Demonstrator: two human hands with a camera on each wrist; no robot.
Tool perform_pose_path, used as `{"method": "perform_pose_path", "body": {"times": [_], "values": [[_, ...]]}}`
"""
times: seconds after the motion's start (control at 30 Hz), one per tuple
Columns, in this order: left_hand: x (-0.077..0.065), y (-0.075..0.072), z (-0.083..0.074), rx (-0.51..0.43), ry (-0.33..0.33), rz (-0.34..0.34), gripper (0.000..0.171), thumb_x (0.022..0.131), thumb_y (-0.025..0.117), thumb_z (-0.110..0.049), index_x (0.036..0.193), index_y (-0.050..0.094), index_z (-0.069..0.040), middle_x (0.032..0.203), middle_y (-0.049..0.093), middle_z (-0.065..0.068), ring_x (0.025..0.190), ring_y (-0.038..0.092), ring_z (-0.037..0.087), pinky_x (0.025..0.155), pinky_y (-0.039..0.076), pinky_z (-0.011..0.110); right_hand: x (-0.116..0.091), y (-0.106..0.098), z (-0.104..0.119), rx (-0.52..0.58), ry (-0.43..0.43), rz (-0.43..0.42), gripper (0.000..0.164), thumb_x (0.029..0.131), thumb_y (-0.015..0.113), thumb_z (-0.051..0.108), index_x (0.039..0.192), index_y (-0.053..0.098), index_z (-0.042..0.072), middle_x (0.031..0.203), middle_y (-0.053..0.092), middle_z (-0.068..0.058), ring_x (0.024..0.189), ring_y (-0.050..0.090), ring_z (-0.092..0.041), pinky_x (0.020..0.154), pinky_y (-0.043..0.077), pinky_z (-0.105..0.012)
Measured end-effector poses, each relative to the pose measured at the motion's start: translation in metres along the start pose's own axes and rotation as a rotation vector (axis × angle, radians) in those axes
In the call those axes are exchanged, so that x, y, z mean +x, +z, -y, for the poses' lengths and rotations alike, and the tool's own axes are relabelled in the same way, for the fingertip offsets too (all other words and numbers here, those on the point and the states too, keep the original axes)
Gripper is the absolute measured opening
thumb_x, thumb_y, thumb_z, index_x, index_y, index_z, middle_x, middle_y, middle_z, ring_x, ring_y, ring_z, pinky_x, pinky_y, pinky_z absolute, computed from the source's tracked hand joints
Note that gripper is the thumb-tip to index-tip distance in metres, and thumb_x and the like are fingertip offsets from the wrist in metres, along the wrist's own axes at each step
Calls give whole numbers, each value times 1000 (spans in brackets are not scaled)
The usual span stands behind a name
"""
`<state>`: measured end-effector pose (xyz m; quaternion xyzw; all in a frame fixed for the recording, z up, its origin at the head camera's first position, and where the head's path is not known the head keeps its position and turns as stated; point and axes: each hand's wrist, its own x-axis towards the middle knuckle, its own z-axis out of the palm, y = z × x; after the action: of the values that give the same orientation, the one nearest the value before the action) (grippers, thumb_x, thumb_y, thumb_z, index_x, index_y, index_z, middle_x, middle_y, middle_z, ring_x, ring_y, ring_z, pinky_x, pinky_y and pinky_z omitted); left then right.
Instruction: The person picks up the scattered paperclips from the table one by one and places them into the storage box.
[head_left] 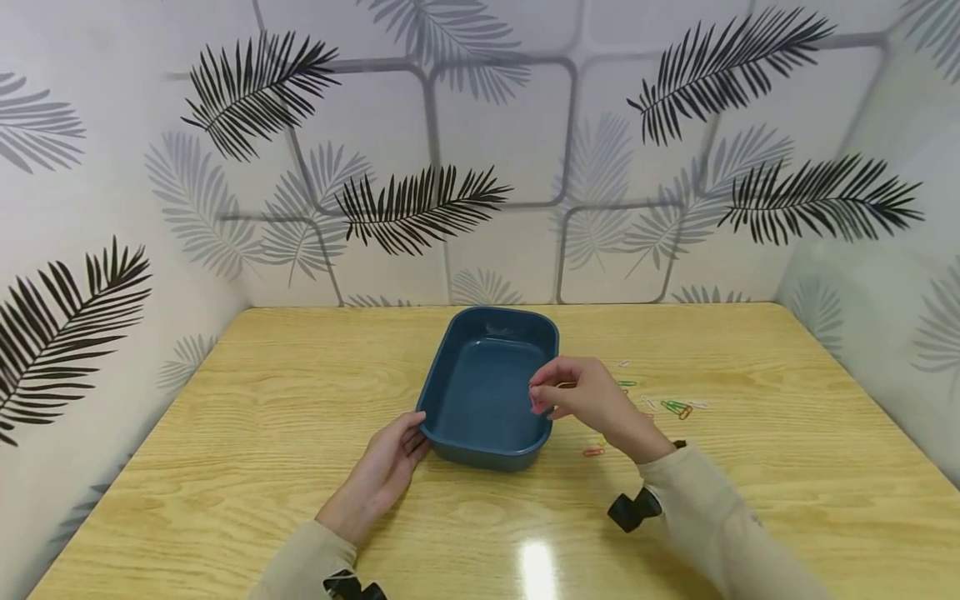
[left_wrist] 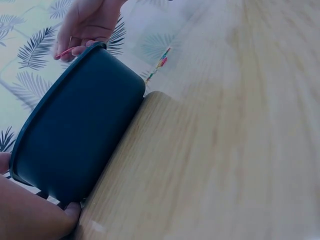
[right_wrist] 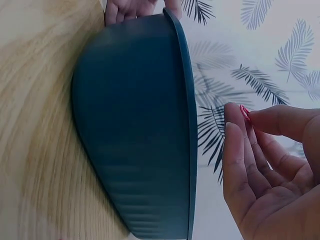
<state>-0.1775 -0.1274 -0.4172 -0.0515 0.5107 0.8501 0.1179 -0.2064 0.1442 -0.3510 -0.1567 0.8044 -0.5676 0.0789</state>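
The right hand had thumb and fingertips drawn together in a fine pinch, with almost no gap left between them, on a small red paper clip. The clip sat right at those fingertips, mostly covered by them, over the right side of a dark blue box. Whether the lower fingers brushed the rim could not be told.

The left hand was curled about the near left corner, its thumb over the rim and its other fingers low against the side. The box stood on the wooden table, between the two sets of fingers.

To the right of the pinching fingers lay more paper clips in several colours, some overlapping, some partly behind the hand.

The clip looked very light and stiff, a bent wire with some spring and probably a slick coating, hard to break but easy to drop. It seemed best pinched across its two long sides by the fingertip pads. Those lying flat offered little edge, and the overlapping ones might cling together. The box appeared smooth, rigid and fairly light; its rolled rim seemed the surest place for the fingers.
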Motion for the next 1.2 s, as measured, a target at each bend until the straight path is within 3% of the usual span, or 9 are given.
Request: {"method": "perform_pose_path", "body": {"times": [0.17,0.4,0.73,0.93,1.2], "values": [[0,0,0,5,-2,-8,49,100,42,-7,141,28,14,146,31,27,136,27,30,113,22,39,-1,4,0,2,4,22,15,92,66,9,100,68,-3,84,69,-8,79,66,-22,67,56,-37],[0,0,0,7,-7,-11,50,100,43,-8,142,28,14,146,31,27,136,28,30,113,23,39,-2,4,0,2,9,32,18,92,66,11,101,68,-4,82,69,-7,77,63,-25,54,45,-31],[-2,1,0,17,-11,-2,51,100,45,-11,143,28,12,147,32,25,134,30,28,112,25,37,-1,2,-3,-3,7,26,21,93,65,12,105,68,-5,83,69,-7,80,63,-28,62,51,-38],[-2,1,-1,5,-7,14,53,100,44,-8,144,25,13,150,26,27,138,24,30,113,23,39,-1,3,-4,-2,4,12,24,92,66,15,105,67,-6,82,68,-7,81,63,-31,64,51,-41],[-2,0,-1,9,-7,11,51,100,44,-9,144,27,12,149,29,26,137,26,29,112,24,38,0,4,-5,-4,5,-8,23,93,66,14,105,67,-5,83,68,-6,79,63,-22,65,51,-41]]}}
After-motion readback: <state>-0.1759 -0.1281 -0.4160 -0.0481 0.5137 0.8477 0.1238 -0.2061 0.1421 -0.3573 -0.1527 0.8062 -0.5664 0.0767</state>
